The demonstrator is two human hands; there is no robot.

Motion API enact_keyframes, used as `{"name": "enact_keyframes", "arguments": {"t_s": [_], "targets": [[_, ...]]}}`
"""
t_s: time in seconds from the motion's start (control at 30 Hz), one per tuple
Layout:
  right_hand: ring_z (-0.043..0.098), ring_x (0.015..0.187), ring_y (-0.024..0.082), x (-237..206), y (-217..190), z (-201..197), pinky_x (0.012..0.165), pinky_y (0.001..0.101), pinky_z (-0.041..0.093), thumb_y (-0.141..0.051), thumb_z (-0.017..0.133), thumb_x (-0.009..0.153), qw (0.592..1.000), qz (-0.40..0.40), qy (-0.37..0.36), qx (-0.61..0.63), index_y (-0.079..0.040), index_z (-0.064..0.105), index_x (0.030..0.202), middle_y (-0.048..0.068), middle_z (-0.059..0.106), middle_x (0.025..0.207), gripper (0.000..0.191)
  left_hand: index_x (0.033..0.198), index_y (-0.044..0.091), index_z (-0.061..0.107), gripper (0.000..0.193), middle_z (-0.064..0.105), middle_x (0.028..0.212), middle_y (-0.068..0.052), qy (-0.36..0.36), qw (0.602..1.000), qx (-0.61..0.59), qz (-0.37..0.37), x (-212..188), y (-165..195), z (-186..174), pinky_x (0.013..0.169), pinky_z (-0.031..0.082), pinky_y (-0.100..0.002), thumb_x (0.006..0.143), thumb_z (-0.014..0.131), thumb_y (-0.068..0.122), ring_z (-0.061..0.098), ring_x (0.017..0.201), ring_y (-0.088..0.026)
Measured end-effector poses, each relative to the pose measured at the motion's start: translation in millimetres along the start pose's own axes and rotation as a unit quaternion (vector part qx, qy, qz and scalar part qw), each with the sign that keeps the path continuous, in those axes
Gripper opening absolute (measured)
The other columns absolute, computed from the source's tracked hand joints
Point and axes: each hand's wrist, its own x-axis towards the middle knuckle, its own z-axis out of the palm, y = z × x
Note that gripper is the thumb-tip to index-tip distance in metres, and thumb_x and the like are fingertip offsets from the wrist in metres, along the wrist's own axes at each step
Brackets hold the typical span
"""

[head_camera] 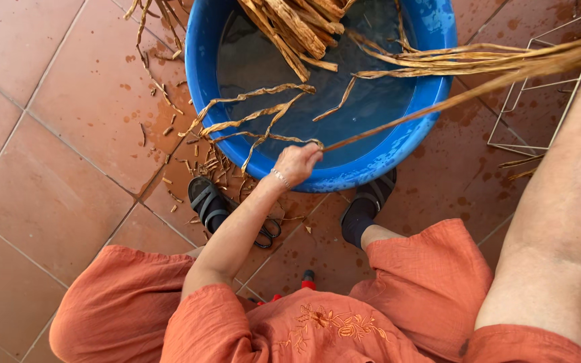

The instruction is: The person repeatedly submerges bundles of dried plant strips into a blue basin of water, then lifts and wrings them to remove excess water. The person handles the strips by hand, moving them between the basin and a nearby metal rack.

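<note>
Just above the blue basin (432, 27), left hand (297, 163) pinching a fibre strip (438, 107), right hand's grip hidden

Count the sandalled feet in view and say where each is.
2. One sandalled foot rests on the tiled floor at the lower left of the blue tub. The other is at its lower right rim, toes partly hidden under the tub.

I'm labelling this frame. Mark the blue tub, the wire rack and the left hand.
blue tub (398, 158): head view, on its near rim.
wire rack (506, 107): head view, on its left-side wire.
left hand (296, 163): head view, on the back of the hand, fingers pinching a dried strip.
</note>
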Motion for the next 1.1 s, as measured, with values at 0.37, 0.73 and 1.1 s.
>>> {"name": "enact_keyframes", "arguments": {"t_s": [0.37, 0.73, 1.1], "targets": [[0.065, 0.074, 0.012, -17.1, 25.2, 27.1, 0.064, 0.0287, 0.061, -0.006, 0.068, 0.106, 0.991, 0.008, -0.006, -0.133, -0.01, 0.06, 0.11, 0.0, 0.062, 0.09, 0.01, 0.117, 0.017, 0.07, 0.021, 0.066, 0.122, -0.008, 0.078, 0.958, 0.266, -0.075, 20.0, -27.2, -20.1, 0.1, 0.053, -0.041, 0.101, 0.061, 0.027, 0.06, 0.125, -0.03], [0.063, 0.068, 0.006, -183.5, 94.2, 140.9, 0.056, 0.0238, 0.057, -0.011, 0.077, 0.097, 0.871, 0.069, -0.358, -0.329, -0.009, 0.069, 0.106, -0.001, 0.069, 0.09, 0.012, 0.104, 0.007, 0.077, 0.022, 0.073, 0.104, -0.019, -0.076, 0.963, 0.227, -0.124, 66.9, -51.5, 33.6, 0.083, 0.055, -0.042, 0.094, 0.064, 0.022, 0.069, 0.093, -0.034], [0.058, 0.06, 0.006, -218.9, 98.9, 161.6, 0.054, 0.0224, 0.049, -0.013, 0.078, 0.091, 0.835, 0.139, -0.44, -0.299, -0.003, 0.073, 0.111, 0.0, 0.068, 0.081, 0.023, 0.096, 0.009, 0.069, 0.023, 0.052, 0.059, 0.005, 0.133, 0.86, -0.482, -0.101, 92.3, 26.7, -26.3, 0.042, 0.032, -0.023, 0.099, 0.064, 0.031, 0.042, 0.048, -0.005]]}}
